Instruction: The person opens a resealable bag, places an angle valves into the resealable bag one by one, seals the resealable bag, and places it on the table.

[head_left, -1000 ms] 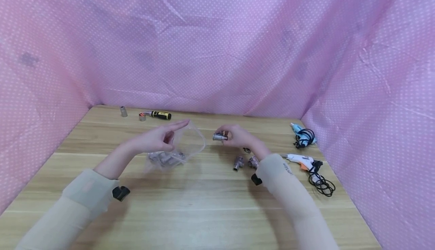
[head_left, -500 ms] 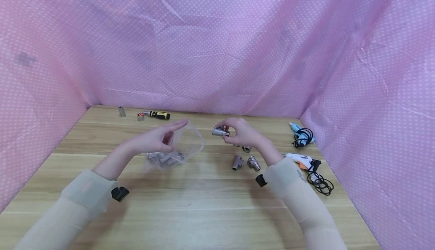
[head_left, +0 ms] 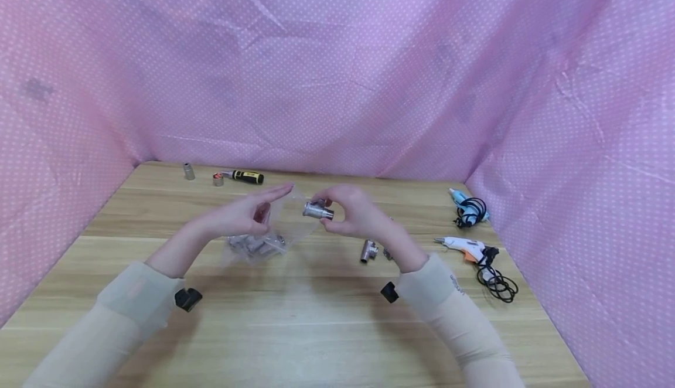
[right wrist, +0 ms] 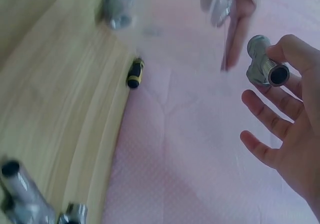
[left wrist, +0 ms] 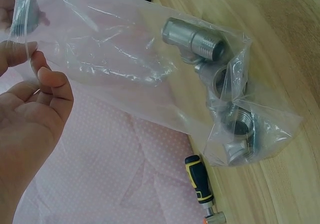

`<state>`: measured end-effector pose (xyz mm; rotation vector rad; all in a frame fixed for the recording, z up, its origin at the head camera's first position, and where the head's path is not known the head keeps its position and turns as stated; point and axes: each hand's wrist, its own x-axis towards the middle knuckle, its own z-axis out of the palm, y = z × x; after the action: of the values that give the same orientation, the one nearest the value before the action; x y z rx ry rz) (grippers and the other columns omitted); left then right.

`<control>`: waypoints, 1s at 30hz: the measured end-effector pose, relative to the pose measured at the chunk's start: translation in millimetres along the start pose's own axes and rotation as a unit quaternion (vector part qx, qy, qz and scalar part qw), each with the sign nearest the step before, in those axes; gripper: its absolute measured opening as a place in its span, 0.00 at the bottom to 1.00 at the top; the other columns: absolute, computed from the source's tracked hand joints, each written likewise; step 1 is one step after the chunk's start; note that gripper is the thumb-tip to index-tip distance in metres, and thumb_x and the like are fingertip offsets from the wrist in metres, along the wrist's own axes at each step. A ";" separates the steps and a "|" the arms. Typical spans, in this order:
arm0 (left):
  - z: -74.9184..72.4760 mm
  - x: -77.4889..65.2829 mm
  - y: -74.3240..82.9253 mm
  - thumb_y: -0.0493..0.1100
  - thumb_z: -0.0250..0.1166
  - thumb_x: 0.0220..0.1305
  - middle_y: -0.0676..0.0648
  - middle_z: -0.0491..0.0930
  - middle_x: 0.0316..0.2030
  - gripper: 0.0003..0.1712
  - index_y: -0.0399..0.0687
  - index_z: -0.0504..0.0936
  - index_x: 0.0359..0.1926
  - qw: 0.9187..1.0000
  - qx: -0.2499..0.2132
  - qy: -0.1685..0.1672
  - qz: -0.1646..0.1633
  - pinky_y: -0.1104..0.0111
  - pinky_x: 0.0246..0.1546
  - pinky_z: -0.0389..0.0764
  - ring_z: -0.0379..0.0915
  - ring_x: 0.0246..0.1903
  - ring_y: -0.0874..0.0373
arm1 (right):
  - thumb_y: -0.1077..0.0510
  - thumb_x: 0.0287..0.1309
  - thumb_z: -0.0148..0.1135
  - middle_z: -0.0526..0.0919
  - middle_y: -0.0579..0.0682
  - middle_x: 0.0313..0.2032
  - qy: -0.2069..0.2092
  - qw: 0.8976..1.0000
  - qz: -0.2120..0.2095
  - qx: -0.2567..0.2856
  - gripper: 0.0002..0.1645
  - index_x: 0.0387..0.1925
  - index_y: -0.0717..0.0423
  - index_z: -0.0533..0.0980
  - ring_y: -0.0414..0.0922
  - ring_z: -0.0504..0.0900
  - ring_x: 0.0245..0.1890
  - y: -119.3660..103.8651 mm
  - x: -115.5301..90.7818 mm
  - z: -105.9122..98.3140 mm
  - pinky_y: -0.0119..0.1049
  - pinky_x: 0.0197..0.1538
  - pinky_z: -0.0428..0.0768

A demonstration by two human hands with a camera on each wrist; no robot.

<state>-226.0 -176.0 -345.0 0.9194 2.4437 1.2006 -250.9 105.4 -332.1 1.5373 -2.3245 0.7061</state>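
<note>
My left hand (head_left: 239,218) grips the rim of a clear zip bag (left wrist: 115,59), its thumb and fingers curled at the mouth. Several metal pipe fittings (left wrist: 192,39) lie in the bottom of the bag, on the table. At the bag's mouth my right hand (head_left: 355,215) pinches a threaded metal tee fitting (right wrist: 267,64) between thumb and fingers. Another tee fitting (head_left: 368,251) lies on the table below the right forearm, with one more (head_left: 387,254) partly hidden by that arm.
At the back left are a metal cylinder (head_left: 188,171), a small ring-like metal piece (head_left: 218,180) and a black-and-yellow screwdriver (head_left: 248,177). A blue glue gun (head_left: 466,203) and a white glue gun (head_left: 464,247) with coiled cords lie at the right. Pink cloth (head_left: 337,71) surrounds the table (head_left: 285,329).
My right hand has lifted the tee fitting and carried it left to the bag's mouth. The left hand has stayed put, holding the bag.
</note>
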 end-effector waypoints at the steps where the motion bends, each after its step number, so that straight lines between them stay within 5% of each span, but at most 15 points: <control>1: -0.1 0.0 0.2 0.27 0.60 0.50 0.47 0.54 0.69 0.52 0.52 0.48 0.74 1.000 -0.001 0.000 0.000 0.72 0.24 0.70 0.63 0.25 0.60 | 0.60 0.46 0.66 0.83 0.49 0.41 0.000 1.000 -0.004 -0.002 0.23 0.48 0.59 0.77 0.39 0.79 0.40 -1.6 2.0 3.0 0.30 0.47 0.76; 6: -0.1 0.7 1.1 0.27 0.60 0.50 0.46 0.55 0.67 0.51 0.49 0.48 0.74 1.000 0.002 -0.001 0.006 0.72 0.25 0.70 0.64 0.25 0.60 | 0.57 0.47 0.67 0.84 0.47 0.43 -0.006 1.000 0.000 -0.015 0.22 0.48 0.56 0.78 0.40 0.80 0.44 -4.1 9.8 21.2 0.35 0.54 0.74; 12: 0.1 2.5 1.9 0.26 0.59 0.50 0.44 0.55 0.68 0.51 0.47 0.48 0.74 1.000 0.007 0.002 0.006 0.72 0.25 0.70 0.64 0.25 0.61 | 0.52 0.49 0.67 0.83 0.43 0.47 -0.020 0.997 0.058 -0.046 0.22 0.49 0.49 0.79 0.46 0.76 0.53 -3.4 15.3 39.1 0.52 0.64 0.62; 18: 0.1 1.7 3.0 0.27 0.60 0.50 0.45 0.71 0.42 0.51 0.49 0.49 0.74 1.000 0.013 0.000 0.003 0.72 0.25 0.70 0.64 0.25 0.60 | 0.48 0.49 0.69 0.83 0.41 0.47 -0.022 0.991 0.111 -0.076 0.21 0.47 0.44 0.80 0.49 0.71 0.57 -1.9 20.8 47.8 0.60 0.66 0.54; 21: 0.0 1.5 2.6 0.27 0.60 0.50 0.44 0.71 0.49 0.52 0.51 0.49 0.74 1.000 0.012 0.000 0.006 0.72 0.25 0.70 0.64 0.25 0.60 | 0.47 0.49 0.69 0.82 0.40 0.48 -0.037 0.989 0.122 -0.079 0.23 0.48 0.44 0.79 0.47 0.72 0.57 -0.5 22.0 49.3 0.56 0.67 0.55; 25: -0.2 0.9 0.9 0.26 0.59 0.49 0.45 0.58 0.66 0.52 0.51 0.49 0.74 1.000 0.003 0.004 0.010 0.73 0.25 0.69 0.64 0.25 0.61 | 0.46 0.50 0.68 0.81 0.40 0.50 -0.071 0.986 0.131 -0.070 0.25 0.51 0.45 0.78 0.45 0.72 0.57 0.1 21.3 49.7 0.52 0.68 0.55; 30: -0.5 -0.8 -0.8 0.26 0.59 0.49 0.44 0.51 0.71 0.52 0.50 0.49 0.74 1.000 0.000 0.005 0.015 0.73 0.25 0.69 0.63 0.25 0.61 | 0.47 0.50 0.68 0.81 0.42 0.49 -0.063 0.990 0.118 -0.047 0.26 0.51 0.49 0.77 0.44 0.73 0.55 0.3 18.7 45.9 0.49 0.68 0.57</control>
<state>-226.0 -177.2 -345.3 0.9555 2.4450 1.2187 -256.6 66.4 -362.1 1.3156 -2.6236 0.5550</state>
